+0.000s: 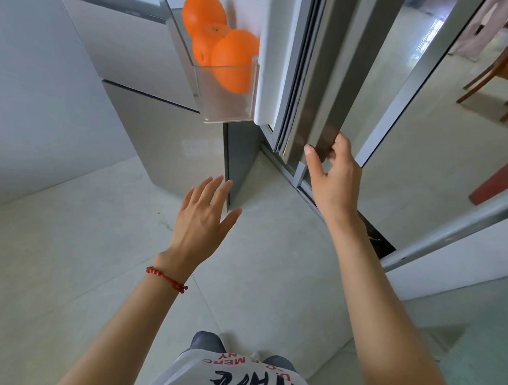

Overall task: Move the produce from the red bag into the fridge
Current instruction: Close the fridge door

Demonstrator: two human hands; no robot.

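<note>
Three oranges point(228, 49) sit in a clear door shelf point(222, 102) on the inside of the open fridge door point(320, 78). My right hand point(333, 178) grips the lower corner of that door's outer edge, thumb on one side and fingers wrapped behind. My left hand point(204, 213) hovers open with fingers spread, below the shelf and in front of the grey fridge body point(151, 104), touching nothing. The red bag is out of view.
A sliding glass door frame point(398, 117) stands just right of the fridge door, its floor track point(305, 192) running under my right hand. Beyond the glass are a wooden chair point(506, 67) and a red-brown table edge point(500, 178). A wall point(31, 92) closes the left side.
</note>
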